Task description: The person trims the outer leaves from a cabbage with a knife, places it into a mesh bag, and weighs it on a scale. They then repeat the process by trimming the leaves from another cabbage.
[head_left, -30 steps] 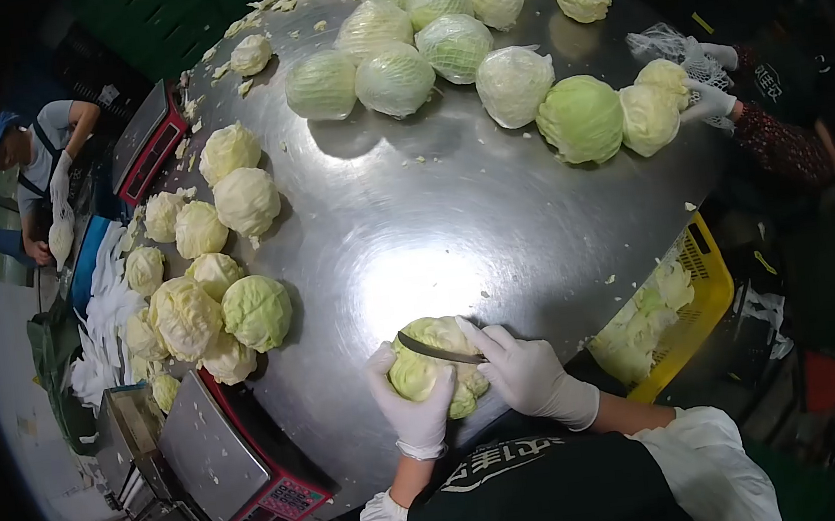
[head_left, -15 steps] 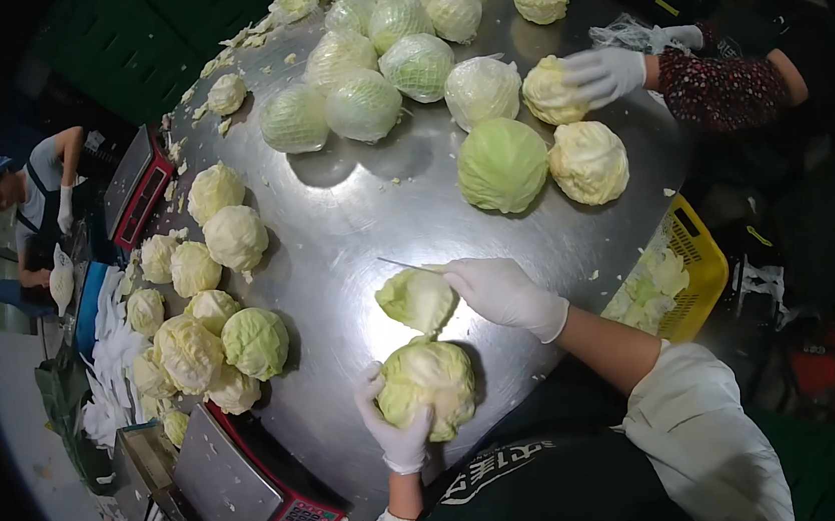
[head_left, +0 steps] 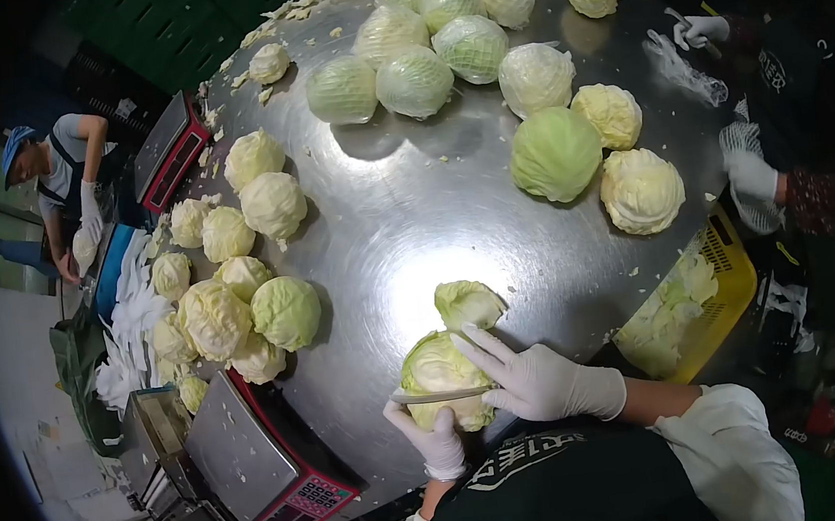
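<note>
A pale green cabbage [head_left: 434,362] sits on the metal table close to my apron. My left hand [head_left: 433,444], in a white glove, grips its near left side. Across the top of the cabbage lies the narrow blade of a knife [head_left: 441,396]. The knife's near end is in my gloved right hand [head_left: 555,380], whose fingers reach over the right side of the cabbage; its handle is hidden. Just beyond the cabbage rests a curled cabbage leaf [head_left: 466,304].
Bare cabbages [head_left: 217,320] cluster at left beside a red-framed scale [head_left: 246,458]. Wrapped cabbages [head_left: 416,85] stand at the back. A yellow basket [head_left: 736,280] of leaves sits below the right edge. A co-worker's gloved hand [head_left: 753,176] holds white netting; another person [head_left: 77,173] works far left.
My right hand has moved from the loose leaf to the cabbage, bringing the blade over it. The co-worker's hand has left a cabbage at right. The whole view has shifted.
</note>
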`<move>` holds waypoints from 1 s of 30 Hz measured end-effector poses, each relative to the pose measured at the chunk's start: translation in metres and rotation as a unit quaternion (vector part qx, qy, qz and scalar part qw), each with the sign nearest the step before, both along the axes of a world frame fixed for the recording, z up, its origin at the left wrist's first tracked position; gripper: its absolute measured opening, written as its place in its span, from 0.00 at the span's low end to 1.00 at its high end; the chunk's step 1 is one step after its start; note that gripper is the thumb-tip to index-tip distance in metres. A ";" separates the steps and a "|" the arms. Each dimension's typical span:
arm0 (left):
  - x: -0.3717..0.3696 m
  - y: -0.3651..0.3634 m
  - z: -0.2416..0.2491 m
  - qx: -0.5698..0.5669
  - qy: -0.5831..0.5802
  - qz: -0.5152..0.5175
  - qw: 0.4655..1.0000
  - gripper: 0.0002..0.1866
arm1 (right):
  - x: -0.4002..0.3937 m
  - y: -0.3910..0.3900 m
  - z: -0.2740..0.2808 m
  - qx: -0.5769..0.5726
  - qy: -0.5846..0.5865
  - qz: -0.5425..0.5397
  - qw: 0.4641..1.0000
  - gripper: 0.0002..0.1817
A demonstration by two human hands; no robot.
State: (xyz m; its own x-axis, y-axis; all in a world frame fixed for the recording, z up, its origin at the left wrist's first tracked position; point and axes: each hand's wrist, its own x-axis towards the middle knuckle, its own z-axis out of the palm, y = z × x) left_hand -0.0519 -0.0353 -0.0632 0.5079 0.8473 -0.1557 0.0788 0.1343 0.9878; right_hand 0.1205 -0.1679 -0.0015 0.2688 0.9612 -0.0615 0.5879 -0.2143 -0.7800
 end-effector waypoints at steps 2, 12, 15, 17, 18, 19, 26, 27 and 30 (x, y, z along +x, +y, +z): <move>-0.001 0.001 -0.003 0.015 0.007 -0.002 1.000 0.41 | 0.001 0.003 -0.002 -0.006 -0.013 -0.007 1.000 0.43; 0.008 0.001 -0.002 0.050 0.008 -0.025 0.998 0.43 | 0.024 0.010 -0.016 0.084 -0.060 -0.097 0.990 0.19; 0.008 0.004 -0.004 0.040 -0.010 -0.031 0.999 0.44 | 0.031 0.010 -0.034 0.092 0.057 -0.165 0.980 0.17; -0.001 0.012 -0.014 0.042 -0.007 -0.043 0.998 0.45 | 0.031 0.011 -0.034 0.086 0.109 -0.179 0.974 0.16; -0.007 0.017 -0.019 0.044 -0.005 -0.057 0.997 0.45 | 0.031 0.012 -0.033 0.079 0.160 -0.194 0.965 0.16; -0.013 0.024 -0.020 0.045 -0.006 -0.057 0.997 0.45 | 0.031 0.012 -0.039 0.080 0.160 -0.194 0.965 0.16; -0.043 0.064 0.020 -0.216 -0.155 -0.027 0.964 0.39 | 0.042 0.001 -0.072 -0.031 0.090 -0.321 0.942 0.13; -0.048 0.068 0.015 -0.213 -0.154 -0.021 0.965 0.39 | 0.042 0.000 -0.072 -0.055 0.043 -0.319 0.945 0.13; -0.062 0.081 -0.001 -0.142 -0.075 -0.055 0.986 0.47 | 0.043 0.003 -0.077 -0.029 -0.007 -0.349 0.937 0.15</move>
State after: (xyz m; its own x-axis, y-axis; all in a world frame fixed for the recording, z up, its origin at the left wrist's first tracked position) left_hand -0.1144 0.0456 -0.0640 0.6299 0.7190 -0.2937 -0.0363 0.4050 0.9136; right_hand 0.1633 -0.1651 -0.0783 0.8320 0.5459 -0.0992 0.2990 -0.5917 -0.7487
